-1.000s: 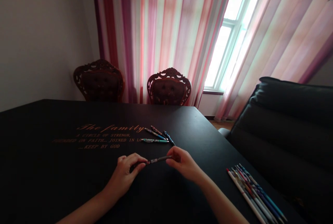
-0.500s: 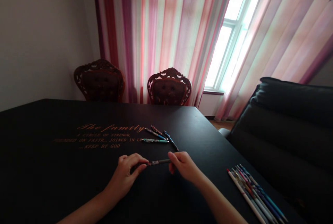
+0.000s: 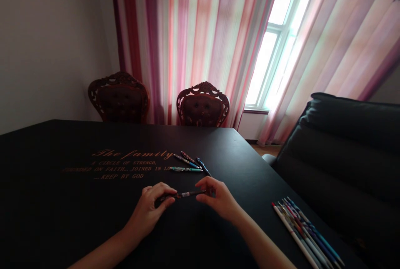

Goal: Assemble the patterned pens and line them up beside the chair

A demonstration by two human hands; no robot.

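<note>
A slim dark pen (image 3: 186, 194) with a pale patterned band lies level between my two hands, over the black table. My left hand (image 3: 153, 204) pinches its left end between thumb and fingers. At the pen's right end, my right hand (image 3: 218, 199) has its thumb and fingers parted around it; whether a finger touches the pen is hard to see. Just beyond my right hand lie several loose pens, among them a mint-green pen (image 3: 186, 169) and a dark blue pen (image 3: 203, 166), partly hidden by my fingers.
Several pens lie side by side in a row (image 3: 304, 231) near the table's right edge. The black table (image 3: 62, 210) bears gold lettering. Two carved chairs (image 3: 203, 104) stand at its far side, and a black leather seat (image 3: 340, 164) is at the right.
My right thumb and fingers have parted from their closed hold at the pen's right end. The pen and my left hand have barely moved.
</note>
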